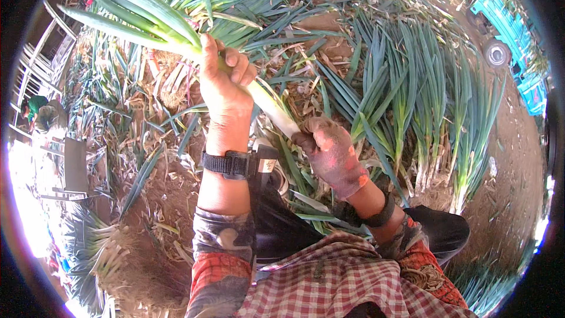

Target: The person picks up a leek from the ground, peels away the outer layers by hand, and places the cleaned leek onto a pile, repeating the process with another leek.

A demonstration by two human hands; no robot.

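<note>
Head view: the left hand [228,76] wraps around a long green onion [187,47], and the right hand [331,152] pinches its white end [283,121].

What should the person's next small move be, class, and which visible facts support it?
Probably hold the leek steady in the left hand and ease the right hand along its white end to peel it: the left grips below the leek's leaves, the right pinches the white end, and loose leaves litter the ground.
</note>
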